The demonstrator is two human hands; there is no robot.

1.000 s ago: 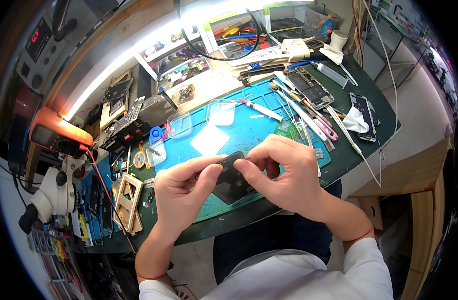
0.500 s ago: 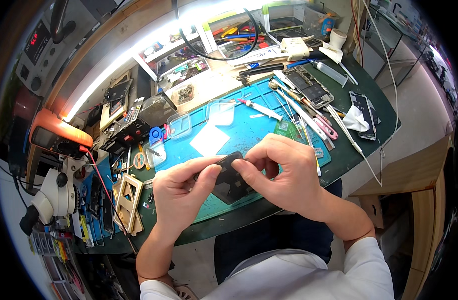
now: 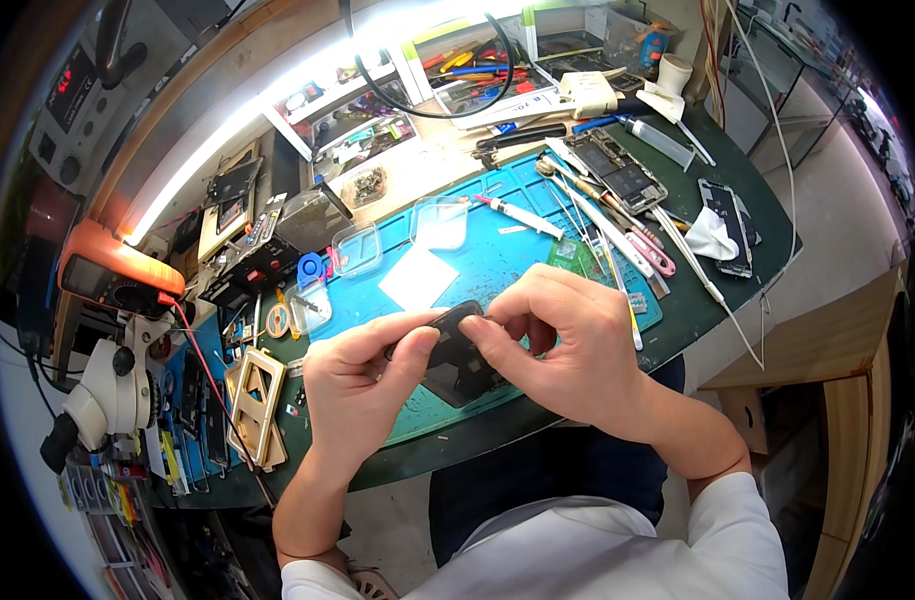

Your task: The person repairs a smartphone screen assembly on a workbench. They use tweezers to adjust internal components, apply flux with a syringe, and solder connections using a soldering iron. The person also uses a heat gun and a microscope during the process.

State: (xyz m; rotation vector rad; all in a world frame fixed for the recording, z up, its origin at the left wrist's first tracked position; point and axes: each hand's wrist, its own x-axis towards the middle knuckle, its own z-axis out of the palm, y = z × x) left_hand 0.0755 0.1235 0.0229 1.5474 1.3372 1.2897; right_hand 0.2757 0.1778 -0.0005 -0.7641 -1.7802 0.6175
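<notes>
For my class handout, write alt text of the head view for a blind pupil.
A person's left hand and right hand hold a dark flat panel above a blue work mat. On the mat lie a white square sheet and a slim syringe.

head fisheye | from above | facing down | near left hand [image 3: 356,388], right hand [image 3: 570,350], workbench [image 3: 680,332]

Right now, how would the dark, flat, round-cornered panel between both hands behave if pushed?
The dark panel is probably stiff, since its edges look straight. It may be light, as fingertips alone seem to hold it. Its smooth-looking face might slip.
</notes>
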